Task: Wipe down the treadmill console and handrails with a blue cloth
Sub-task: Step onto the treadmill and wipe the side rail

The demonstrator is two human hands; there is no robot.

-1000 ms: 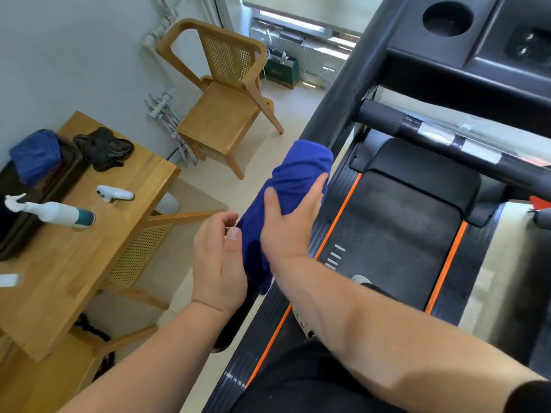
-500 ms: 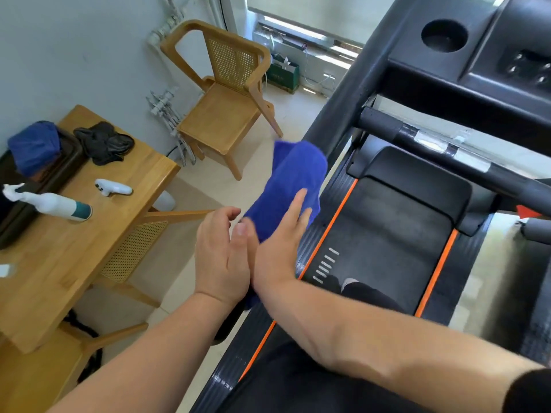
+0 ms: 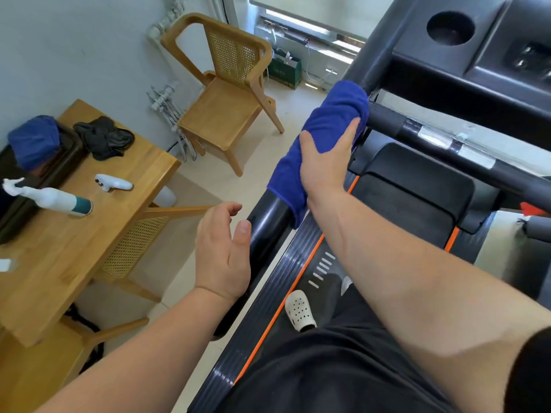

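Observation:
A blue cloth (image 3: 334, 114) is wrapped over the treadmill's black left handrail (image 3: 268, 216), high up near where it meets the console (image 3: 477, 55). My right hand (image 3: 325, 162) grips the cloth around the rail, thumb on the left side and fingers over the top. My left hand (image 3: 222, 254) hovers beside the bare lower end of the rail, fingers loosely curved and holding nothing, thumb close to the rail. A black crossbar (image 3: 447, 141) with silver sensor patches runs to the right below the console.
A wooden table (image 3: 74, 248) stands at the left with a spray bottle (image 3: 56, 199), a white controller (image 3: 114, 183), a dark cloth (image 3: 104, 137) and a black tray. A wooden chair (image 3: 226, 105) sits beyond. My white shoe (image 3: 299, 311) stands on the treadmill deck.
My right hand slid the blue cloth up the handrail toward the console. My left hand let go of the cloth's lower end and now hangs apart beside the bare rail.

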